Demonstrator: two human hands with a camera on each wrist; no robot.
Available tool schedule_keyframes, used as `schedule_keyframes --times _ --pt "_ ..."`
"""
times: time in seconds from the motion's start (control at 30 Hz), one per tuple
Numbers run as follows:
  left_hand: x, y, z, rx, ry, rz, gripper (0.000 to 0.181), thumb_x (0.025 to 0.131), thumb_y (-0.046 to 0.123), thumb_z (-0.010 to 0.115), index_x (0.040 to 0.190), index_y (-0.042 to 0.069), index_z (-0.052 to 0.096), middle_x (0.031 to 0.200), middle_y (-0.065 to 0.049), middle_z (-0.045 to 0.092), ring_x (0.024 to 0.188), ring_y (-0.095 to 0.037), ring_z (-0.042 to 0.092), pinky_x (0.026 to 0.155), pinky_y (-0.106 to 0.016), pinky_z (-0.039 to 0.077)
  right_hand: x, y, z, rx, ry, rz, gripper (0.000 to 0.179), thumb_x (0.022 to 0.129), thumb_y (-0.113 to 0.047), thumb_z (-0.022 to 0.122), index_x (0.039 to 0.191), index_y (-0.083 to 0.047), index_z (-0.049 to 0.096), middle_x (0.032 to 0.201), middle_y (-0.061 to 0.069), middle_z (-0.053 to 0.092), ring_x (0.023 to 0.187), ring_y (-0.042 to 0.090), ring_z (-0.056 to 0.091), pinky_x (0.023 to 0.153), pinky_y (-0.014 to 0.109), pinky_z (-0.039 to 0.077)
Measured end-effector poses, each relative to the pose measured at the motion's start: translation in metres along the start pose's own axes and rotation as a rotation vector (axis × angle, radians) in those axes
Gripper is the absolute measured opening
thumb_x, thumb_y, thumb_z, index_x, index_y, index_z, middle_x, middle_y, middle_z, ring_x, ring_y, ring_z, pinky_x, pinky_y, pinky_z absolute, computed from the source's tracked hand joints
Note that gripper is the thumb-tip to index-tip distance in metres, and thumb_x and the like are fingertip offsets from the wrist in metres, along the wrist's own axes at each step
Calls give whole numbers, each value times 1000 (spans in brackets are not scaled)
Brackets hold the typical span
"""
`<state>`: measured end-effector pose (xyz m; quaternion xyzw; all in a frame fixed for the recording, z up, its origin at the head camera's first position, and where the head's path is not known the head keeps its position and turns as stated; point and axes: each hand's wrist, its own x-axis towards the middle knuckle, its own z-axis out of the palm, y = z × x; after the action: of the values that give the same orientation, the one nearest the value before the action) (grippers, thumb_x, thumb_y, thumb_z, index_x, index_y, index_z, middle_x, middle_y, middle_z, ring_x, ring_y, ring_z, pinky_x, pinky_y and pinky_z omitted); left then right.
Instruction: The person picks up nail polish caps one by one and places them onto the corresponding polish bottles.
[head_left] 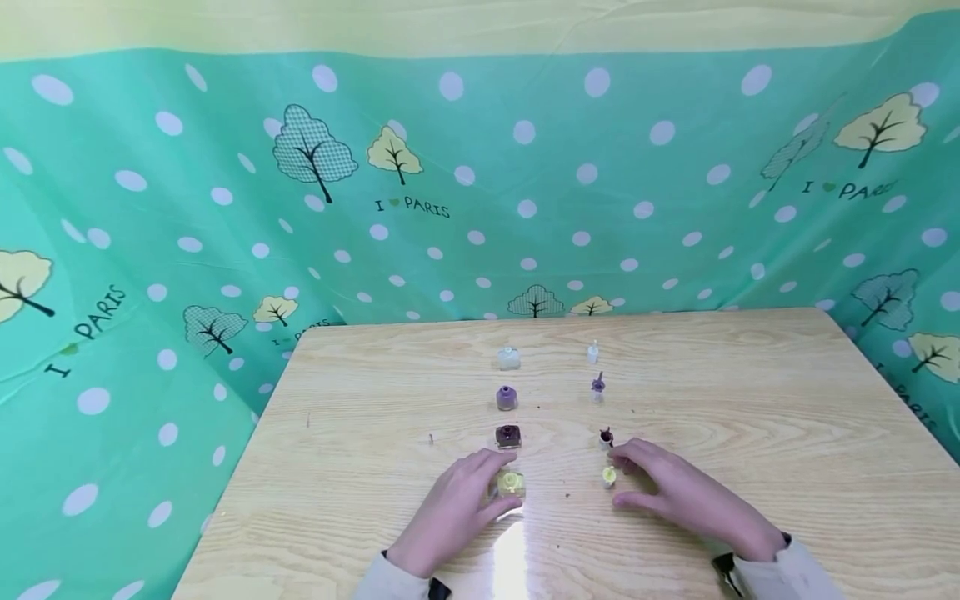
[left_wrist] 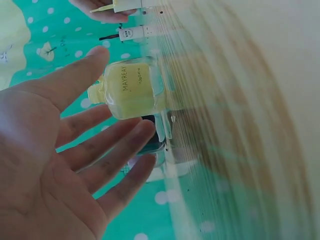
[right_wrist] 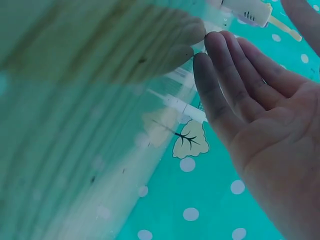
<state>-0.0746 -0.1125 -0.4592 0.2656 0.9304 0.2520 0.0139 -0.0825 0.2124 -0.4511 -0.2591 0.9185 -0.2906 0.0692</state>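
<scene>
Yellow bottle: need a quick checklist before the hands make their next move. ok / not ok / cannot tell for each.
1. Yellow bottle upright, neck uncapped: ok.
2. Yellow cap standing on the table, brush up: ok.
3. Left hand gripping the bottle: not ok, thumb and fingers are spread either side of it.
4. Left hand touching the bottle at all: cannot tell.
5. Right hand gripping the cap: not ok, it is open beside it.
6. Dark cap clear of the right hand: cannot tell, they look very close.
</scene>
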Motion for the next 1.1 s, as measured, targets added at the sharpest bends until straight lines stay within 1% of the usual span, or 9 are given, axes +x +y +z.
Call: schedule_keyframes --times 0.2,0.37,0.53,0.7,0.93,1.1 --pt "2 -1 2 25 6 3 47 90 39 71 129 15 62 122 2 67 111 -16 64 97 -37 54 3 0 0 1 -11 9 46 87 -44 72 121 -14 64 111 -13 62 101 9 59 90 34 53" --pt "3 -3 4 39 27 23 36 88 33 75 117 14 68 111 4 69 99 -12 66 89 -33 56 6 1 1 33 -38 0 38 88 -39 72 117 -16 66 108 -14 62 97 7 58 87 31 53" --pt "4 -5 6 57 38 45 26 86 29 77 106 15 71 102 6 71 93 -8 65 87 -31 56 11 2 1 59 -62 2 34 88 -36 73 114 -16 67 102 -15 61 91 4 57 81 28 53" --pt "5 -5 6 60 43 53 23 85 27 78 103 15 71 99 7 71 89 -6 64 85 -29 55 16 2 1 90 -91 4 30 88 -34 74 111 -16 67 94 -15 59 84 3 55 72 25 51" --pt "6 -4 6 65 47 48 23 85 28 78 103 15 72 97 7 71 85 -4 62 83 -28 55 19 0 -1 114 -132 35 25 89 -32 73 109 -19 67 88 -15 57 80 1 52 68 24 47" --pt "7 -5 6 77 45 39 24 85 28 77 104 15 72 99 5 72 87 -5 64 83 -27 55 21 -1 -2 126 -147 41 20 89 -27 74 107 -21 67 83 -16 55 75 -1 50 65 23 46"
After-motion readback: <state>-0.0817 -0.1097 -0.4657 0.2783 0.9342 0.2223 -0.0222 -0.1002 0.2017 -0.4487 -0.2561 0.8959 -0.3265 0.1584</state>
